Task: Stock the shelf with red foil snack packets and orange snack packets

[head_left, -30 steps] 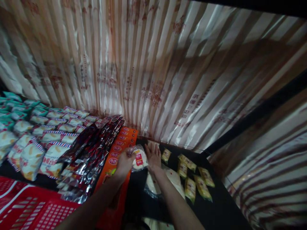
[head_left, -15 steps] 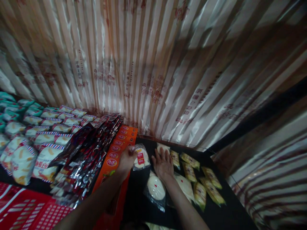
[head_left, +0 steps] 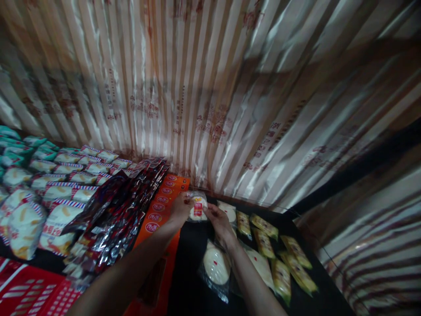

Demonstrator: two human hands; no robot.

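My left hand (head_left: 179, 210) pinches the left side of a clear plastic packet (head_left: 198, 210) holding something round, flat and white, with a red label on its front. At the packet's right edge are the closed fingers of my right hand (head_left: 220, 221). Both hands hold it over the black tabletop, near the back edge. Just right of my right hand lies a white packet (head_left: 227, 210). A bagged round white item (head_left: 216, 263) with a small red mark rests nearer to me, and another pale flat packet (head_left: 259, 265) is partly hidden by my right forearm.
Several yellow-green packets (head_left: 281, 276) lie at the right. An orange printed sheet (head_left: 154, 219) borders dark shiny pouches (head_left: 121, 215) and rows of white snack bags (head_left: 61, 219) at left. A red basket (head_left: 33, 289) stands front left. Behind hangs a pleated plastic curtain (head_left: 210, 96).
My right hand has left the white packet at the back and moved left onto the red-labelled packet. My left hand has shifted slightly right and back with that packet.
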